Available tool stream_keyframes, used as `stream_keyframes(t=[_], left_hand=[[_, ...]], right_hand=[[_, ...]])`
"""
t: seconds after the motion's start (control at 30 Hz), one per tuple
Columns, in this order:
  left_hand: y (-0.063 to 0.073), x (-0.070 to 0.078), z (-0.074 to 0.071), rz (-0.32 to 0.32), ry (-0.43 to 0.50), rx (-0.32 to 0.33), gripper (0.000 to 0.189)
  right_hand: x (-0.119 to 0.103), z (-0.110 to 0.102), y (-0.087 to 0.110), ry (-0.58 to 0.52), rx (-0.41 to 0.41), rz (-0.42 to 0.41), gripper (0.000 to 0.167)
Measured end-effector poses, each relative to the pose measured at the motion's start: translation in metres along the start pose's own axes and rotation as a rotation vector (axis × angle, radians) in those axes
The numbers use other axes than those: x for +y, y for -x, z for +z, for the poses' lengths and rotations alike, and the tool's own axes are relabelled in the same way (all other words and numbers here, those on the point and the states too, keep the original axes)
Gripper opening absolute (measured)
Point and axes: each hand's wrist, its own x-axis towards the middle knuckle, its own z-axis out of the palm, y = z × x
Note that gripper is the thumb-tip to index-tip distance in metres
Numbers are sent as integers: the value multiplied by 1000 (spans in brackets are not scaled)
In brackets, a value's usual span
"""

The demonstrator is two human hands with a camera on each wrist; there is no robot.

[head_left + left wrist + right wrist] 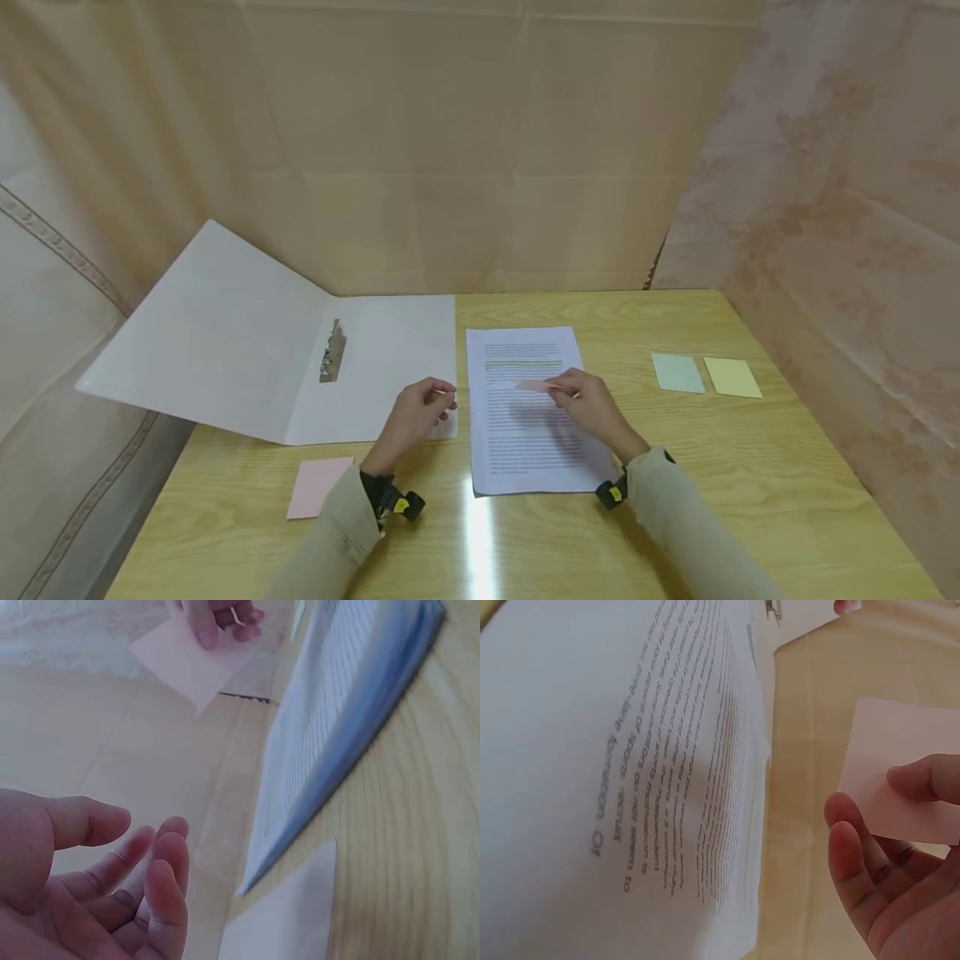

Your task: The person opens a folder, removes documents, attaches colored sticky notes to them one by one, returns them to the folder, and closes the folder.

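My right hand (pixel 592 406) pinches a pink sticky note (pixel 889 750) between thumb and fingers, holding it above a printed stack of paper (pixel 525 467). A green highlighted line (pixel 523 364) crosses the upper text of the top sheet. Over the right edge of an opened white binder (pixel 375 417), my left hand (pixel 416 412) hovers with loosely bent fingers and nothing in them. In the left wrist view, its thumb and fingertips (pixel 165 889) stand apart. The binder's metal clip (pixel 333 354) lies near its spine.
A pink sticky note pad (pixel 315 490) lies at the front left, partly beside the left sleeve. Green (pixel 678 372) and yellow (pixel 732 377) pads sit on the right of the wooden table (pixel 750 483). The binder's raised cover (pixel 217 333) leans at the left; curtains (pixel 450 150) hang behind.
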Motion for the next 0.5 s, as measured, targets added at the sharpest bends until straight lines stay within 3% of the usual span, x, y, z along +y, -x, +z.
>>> stream_keyframes(t=[0.2, 0.5], left_hand=[[-4, 10, 12, 68, 36, -21, 20], [-6, 23, 28, 81, 106, -64, 20]], right_hand=[[-4, 4, -1, -26, 2, -49, 18], [-14, 5, 1, -26, -8, -49, 19]])
